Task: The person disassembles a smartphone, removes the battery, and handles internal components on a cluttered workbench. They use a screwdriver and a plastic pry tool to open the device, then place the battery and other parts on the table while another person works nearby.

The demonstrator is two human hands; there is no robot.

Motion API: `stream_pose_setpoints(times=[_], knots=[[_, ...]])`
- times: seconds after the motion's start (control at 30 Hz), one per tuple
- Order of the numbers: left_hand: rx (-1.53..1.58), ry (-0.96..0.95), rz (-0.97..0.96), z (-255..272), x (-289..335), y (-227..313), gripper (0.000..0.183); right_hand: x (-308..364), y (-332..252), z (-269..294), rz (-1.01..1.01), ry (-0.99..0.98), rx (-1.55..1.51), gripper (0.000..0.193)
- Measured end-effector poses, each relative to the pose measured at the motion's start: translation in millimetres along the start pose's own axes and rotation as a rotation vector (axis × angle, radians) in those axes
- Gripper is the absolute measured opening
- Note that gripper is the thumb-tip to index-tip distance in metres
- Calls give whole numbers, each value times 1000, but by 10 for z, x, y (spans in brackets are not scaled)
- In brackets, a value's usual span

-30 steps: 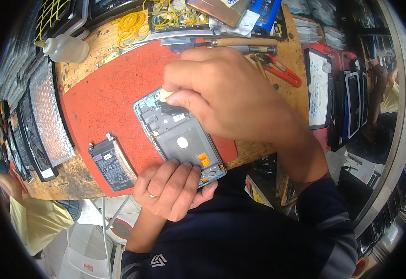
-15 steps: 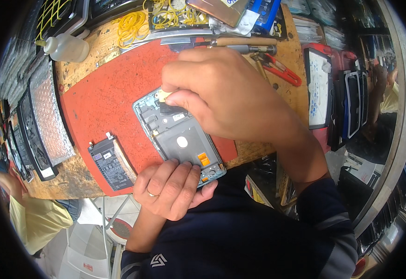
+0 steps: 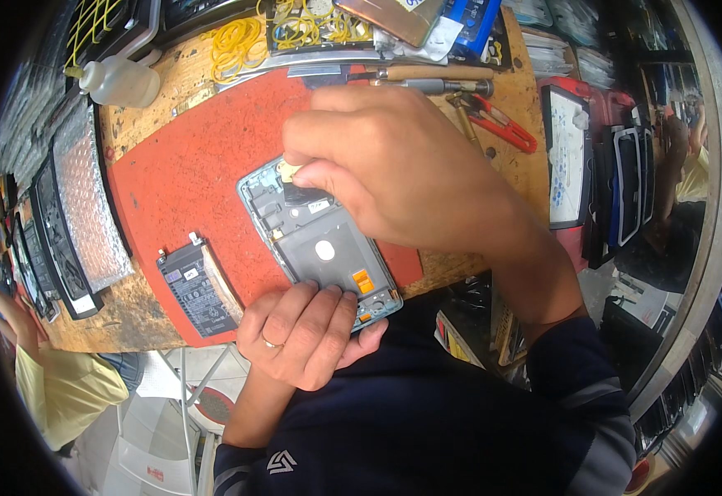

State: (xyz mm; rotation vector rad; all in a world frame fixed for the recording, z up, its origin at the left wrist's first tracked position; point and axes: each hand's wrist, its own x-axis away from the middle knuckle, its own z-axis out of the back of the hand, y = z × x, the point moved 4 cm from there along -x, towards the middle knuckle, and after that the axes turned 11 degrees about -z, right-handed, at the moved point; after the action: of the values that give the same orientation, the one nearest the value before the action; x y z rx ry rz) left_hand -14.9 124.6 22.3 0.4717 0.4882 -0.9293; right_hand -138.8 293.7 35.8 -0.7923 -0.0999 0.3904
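An opened phone frame (image 3: 299, 252), grey inside with a pale blue rim, lies tilted on a red mat (image 3: 171, 182). My left hand (image 3: 299, 335) is closed round its lower edge, fingers on top and thumb underneath. Over the frame's upper end, my right hand (image 3: 394, 157) pinches a small brush (image 3: 301, 195) by its cream-coloured end. Its dark bristles touch the inside of the frame; my fingers hide part of the tool. To the left, a black phone battery (image 3: 198, 293) rests apart on the mat.
Long-handled tools (image 3: 435, 74) and a red cutter (image 3: 505, 124) lie beyond the mat. A squeeze bottle (image 3: 121, 81) stands far left, near yellow rubber bands (image 3: 238, 48). Bubble wrap (image 3: 88, 207) leans at the left edge. Another person's yellow sleeve (image 3: 71, 388) shows lower left.
My right hand has shifted very slightly left with the brush. My left hand keeps its hold on the phone frame, which stays in nearly the same place.
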Motion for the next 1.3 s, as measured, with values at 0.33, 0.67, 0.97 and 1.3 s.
stream_pose_setpoints(times=[0.33,0.67,0.97,1.3], knots=[[-5,7,-7,3,-9,-4,29,-25,-7,-6,45,-19,-46,6],[-3,26,-10,-4,-6,-9,28,-31,-9,-21,68,-13,-46,5],[1,61,-10,-20,26,-17,28,-51,52,-11,133,-10,-115,4],[242,234,16,71,57,-47,29,38,-124,79,-279,-100,-728,14]])
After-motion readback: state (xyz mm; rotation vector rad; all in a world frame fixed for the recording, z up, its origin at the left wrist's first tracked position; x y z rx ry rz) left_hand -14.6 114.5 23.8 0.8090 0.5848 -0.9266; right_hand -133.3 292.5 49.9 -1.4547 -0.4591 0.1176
